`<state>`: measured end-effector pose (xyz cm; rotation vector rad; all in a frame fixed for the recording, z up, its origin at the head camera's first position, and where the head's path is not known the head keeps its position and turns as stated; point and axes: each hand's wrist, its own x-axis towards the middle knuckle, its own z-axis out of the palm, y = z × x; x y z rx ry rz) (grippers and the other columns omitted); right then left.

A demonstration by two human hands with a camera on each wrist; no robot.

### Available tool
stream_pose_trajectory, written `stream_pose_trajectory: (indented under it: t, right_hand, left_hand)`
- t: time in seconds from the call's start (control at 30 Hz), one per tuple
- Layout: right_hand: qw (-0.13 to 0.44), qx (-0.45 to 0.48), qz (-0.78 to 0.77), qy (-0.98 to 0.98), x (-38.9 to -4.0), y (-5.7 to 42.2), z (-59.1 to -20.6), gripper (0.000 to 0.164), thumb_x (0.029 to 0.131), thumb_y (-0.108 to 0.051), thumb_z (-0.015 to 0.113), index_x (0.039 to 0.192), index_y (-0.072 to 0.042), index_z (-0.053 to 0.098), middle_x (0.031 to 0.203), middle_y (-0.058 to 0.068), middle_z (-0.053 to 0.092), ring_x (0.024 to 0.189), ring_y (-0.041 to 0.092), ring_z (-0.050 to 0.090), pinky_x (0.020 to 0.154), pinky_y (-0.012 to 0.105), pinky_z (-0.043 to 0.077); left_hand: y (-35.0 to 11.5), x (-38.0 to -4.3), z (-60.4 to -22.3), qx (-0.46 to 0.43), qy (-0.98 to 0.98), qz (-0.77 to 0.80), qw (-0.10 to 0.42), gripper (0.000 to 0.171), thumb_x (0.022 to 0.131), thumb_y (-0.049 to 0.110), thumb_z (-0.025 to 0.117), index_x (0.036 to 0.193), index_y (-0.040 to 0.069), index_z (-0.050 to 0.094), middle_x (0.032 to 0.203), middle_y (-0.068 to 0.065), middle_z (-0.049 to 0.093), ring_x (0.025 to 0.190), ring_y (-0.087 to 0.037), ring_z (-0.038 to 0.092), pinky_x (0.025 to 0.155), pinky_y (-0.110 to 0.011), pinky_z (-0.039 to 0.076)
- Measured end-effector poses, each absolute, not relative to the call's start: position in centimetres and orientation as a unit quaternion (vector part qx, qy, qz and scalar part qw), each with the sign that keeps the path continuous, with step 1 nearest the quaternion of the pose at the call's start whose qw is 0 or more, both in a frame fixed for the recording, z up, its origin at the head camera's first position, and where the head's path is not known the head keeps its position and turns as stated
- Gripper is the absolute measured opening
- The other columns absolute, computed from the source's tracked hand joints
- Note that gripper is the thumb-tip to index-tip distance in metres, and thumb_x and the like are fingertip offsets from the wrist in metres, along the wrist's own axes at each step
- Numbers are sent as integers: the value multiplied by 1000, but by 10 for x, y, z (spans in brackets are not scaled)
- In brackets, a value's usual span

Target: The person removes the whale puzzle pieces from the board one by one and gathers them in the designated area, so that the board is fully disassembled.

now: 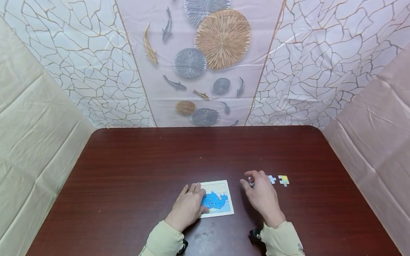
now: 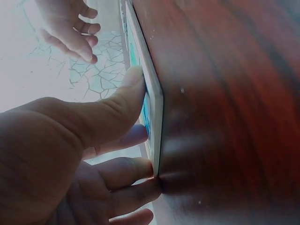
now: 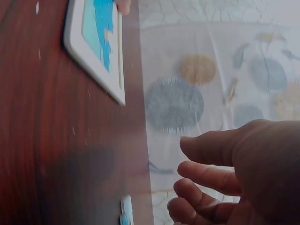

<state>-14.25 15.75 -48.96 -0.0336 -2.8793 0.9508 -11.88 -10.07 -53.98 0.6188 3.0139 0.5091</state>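
Observation:
A jigsaw puzzle board with a white frame [image 1: 230, 199] and a blue animal picture [image 1: 214, 200] lies flat on the table. My left hand [image 1: 186, 207] rests on its left part, covering that side; in the left wrist view the thumb [image 2: 129, 91] lies over the frame's edge. To the right of the board, my right hand [image 1: 263, 198] hovers with loosely bent fingers, thumb apart from them. In the right wrist view nothing shows between its fingers [image 3: 206, 178]. Close by it are loose puzzle pieces: a yellow one [image 1: 283, 180], a pale blue one [image 1: 272, 179] and another partly hidden by the hand [image 1: 251, 181].
The dark red-brown table [image 1: 140, 159] has rounded far corners. Behind it hangs a patterned cloth [image 1: 202, 89], with plain pale cloth [image 1: 32, 134] along the left and more on the right. One piece [image 3: 125, 211] shows low in the right wrist view.

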Motion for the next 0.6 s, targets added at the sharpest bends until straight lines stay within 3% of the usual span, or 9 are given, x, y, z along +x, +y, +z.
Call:
stream_pose_trajectory:
  t: [0.13,0.37,0.57,0.6]
  right_hand:
    - [25,-1,312,-950,-131,137,-470,31,104,-16,78,131,0,76,109,15,68,98,30,63,79,50,58]
    - [-3,37,294,-955,-125,115,-471,31,103,-15,82,131,-3,77,112,12,69,102,27,63,87,49,62]
    - [-18,115,288,-951,-120,103,-474,32,100,-12,85,130,-1,78,104,9,66,96,23,58,80,41,57]
    - [-6,146,293,-945,-124,107,-487,33,102,-17,83,131,-3,78,105,8,66,98,22,59,80,39,56]
  left_hand:
    - [-100,-119,-540,197,968,157,11,50,96,39,90,129,6,74,158,-28,64,152,-42,62,129,-61,49]
    - [-100,-120,-545,197,970,145,-4,52,93,42,91,127,6,74,156,-26,67,150,-40,63,128,-60,50]
    - [-100,-124,-556,200,972,117,-27,77,90,46,94,142,-4,67,150,-24,72,146,-35,68,127,-55,53]
    - [-100,-124,-556,200,973,115,-30,81,89,46,94,145,-5,65,149,-24,72,145,-35,68,127,-55,53]
